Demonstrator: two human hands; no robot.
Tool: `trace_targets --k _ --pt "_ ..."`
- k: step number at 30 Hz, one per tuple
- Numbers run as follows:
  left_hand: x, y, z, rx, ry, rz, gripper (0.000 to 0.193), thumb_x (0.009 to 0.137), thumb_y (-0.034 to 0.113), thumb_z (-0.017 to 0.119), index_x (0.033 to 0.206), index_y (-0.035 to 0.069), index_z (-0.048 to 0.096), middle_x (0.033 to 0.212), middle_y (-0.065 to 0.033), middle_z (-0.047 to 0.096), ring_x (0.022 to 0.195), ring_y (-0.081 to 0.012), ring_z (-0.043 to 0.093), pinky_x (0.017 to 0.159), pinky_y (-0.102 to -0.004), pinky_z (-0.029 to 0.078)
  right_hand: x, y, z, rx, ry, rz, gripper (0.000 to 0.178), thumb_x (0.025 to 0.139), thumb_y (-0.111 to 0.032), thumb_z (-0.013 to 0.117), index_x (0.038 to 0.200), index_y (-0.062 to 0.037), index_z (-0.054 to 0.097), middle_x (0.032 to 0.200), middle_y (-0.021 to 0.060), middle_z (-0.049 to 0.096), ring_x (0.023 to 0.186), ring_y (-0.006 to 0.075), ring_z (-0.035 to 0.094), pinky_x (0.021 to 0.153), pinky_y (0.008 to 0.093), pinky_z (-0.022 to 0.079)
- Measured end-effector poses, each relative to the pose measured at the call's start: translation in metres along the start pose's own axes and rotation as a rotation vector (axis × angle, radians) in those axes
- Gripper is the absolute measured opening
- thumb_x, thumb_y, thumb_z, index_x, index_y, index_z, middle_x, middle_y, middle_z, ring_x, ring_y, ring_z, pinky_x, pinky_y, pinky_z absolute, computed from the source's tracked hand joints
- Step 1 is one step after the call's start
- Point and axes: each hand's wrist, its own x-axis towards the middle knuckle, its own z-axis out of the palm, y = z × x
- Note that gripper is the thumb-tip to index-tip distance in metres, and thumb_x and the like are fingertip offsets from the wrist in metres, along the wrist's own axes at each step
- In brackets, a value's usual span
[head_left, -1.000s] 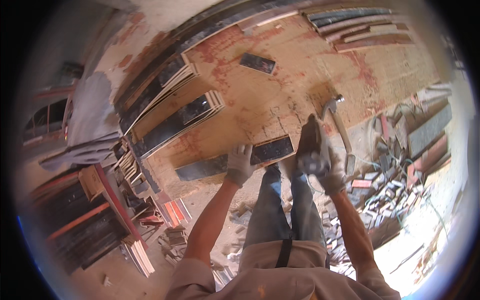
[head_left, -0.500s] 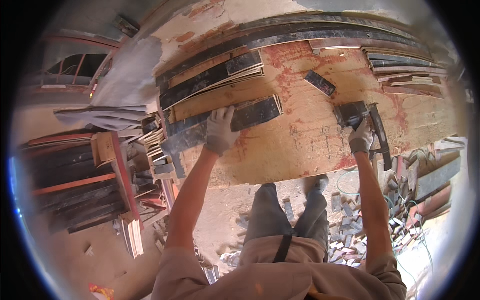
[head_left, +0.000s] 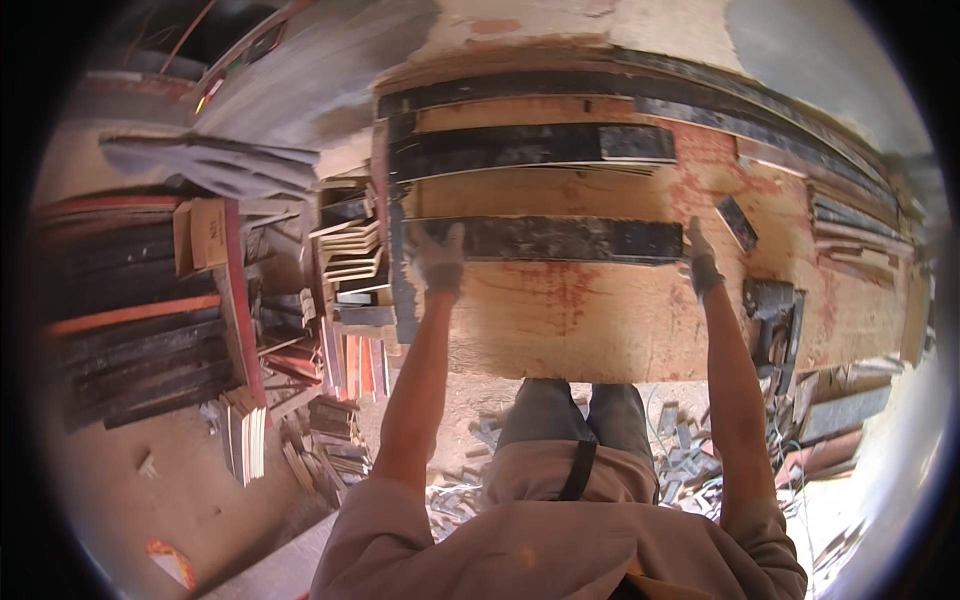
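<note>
A black-faced wooden strip lies across the plywood-topped bench, a shorter black piece on its right end. My left hand, in a pale glove, is at the strip's left end, thumb and fingers apart and slightly blurred. At the right end my gloved right hand stands edge-on, fingers stretched out beside the wood; whether they touch it I cannot tell. To the right of that hand a dark nail gun rests on the plywood. Beyond it lies a small loose black block.
Farther back on the bench lies another stack of black strips. More strips are piled at the right. Cut pieces stand at the bench's left side. Offcuts and a thin hose litter the floor; a cardboard box sits left.
My right hand has let go of the nail gun and moved left to the strip's right end. My left hand has slid to its left end. The strip now lies straighter; the view has shifted.
</note>
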Motion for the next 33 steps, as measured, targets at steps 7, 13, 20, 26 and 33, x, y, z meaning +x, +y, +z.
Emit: trace_targets --k 7,13,20,26,33 --pt "0.064 -0.131 0.034 -0.337 -0.222 0.077 0.055 0.101 0.026 0.07 0.149 0.004 0.056 0.154 -0.0216 0.055 0.138 -0.0347 0.056 0.112 -0.043 0.046 0.016 -0.007 0.015 0.422 -0.218 0.179 0.095 0.099 -0.087 0.04 0.146 -0.0072 0.062 0.136 0.0152 0.073 0.128 0.0362 0.066 0.112 0.066 0.042" --pt "0.053 -0.102 0.03 -0.438 -0.411 -0.32 0.069 0.092 0.035 0.081 0.147 -0.002 0.06 0.141 -0.0196 0.067 0.129 -0.03 0.063 0.109 -0.0403 0.049 -0.01 -0.004 -0.002 0.615 -0.22 0.071 0.071 0.105 -0.064 0.061 0.129 0.0018 0.071 0.12 0.0163 0.078 0.105 0.0298 0.076 0.096 0.0458 0.062" --pt "0.097 -0.069 0.004 -0.309 -0.314 -0.33 0.077 0.088 0.047 0.086 0.143 -0.002 0.063 0.138 -0.0251 0.069 0.131 -0.0388 0.065 0.109 -0.0451 0.051 -0.03 -0.031 -0.012 0.426 -0.225 -0.04 0.079 0.107 -0.062 0.057 0.146 0.0059 0.059 0.141 0.0204 0.069 0.125 0.0319 0.069 0.11 0.0464 0.053" --pt "0.241 -0.077 0.064 -0.398 -0.256 -0.222 0.085 0.104 0.06 0.065 0.16 -0.001 0.047 0.159 -0.0258 0.056 0.147 -0.0366 0.054 0.119 -0.0403 0.041 0.043 -0.132 0.017 0.087 -0.018 -0.214 0.093 0.107 -0.076 0.044 0.163 -0.002 0.044 0.154 0.0161 0.06 0.139 0.0284 0.057 0.121 0.0472 0.038" --pt "0.275 -0.066 0.085 -0.273 -0.451 -0.216 0.077 0.102 0.054 0.069 0.161 0.009 0.05 0.159 -0.0202 0.057 0.147 -0.0388 0.052 0.119 -0.0427 0.04 0.092 -0.167 0.056 0.494 -0.273 -0.164 0.065 0.105 -0.064 0.062 0.124 -0.0027 0.074 0.112 0.0056 0.076 0.1 0.0183 0.071 0.093 0.0326 0.057"
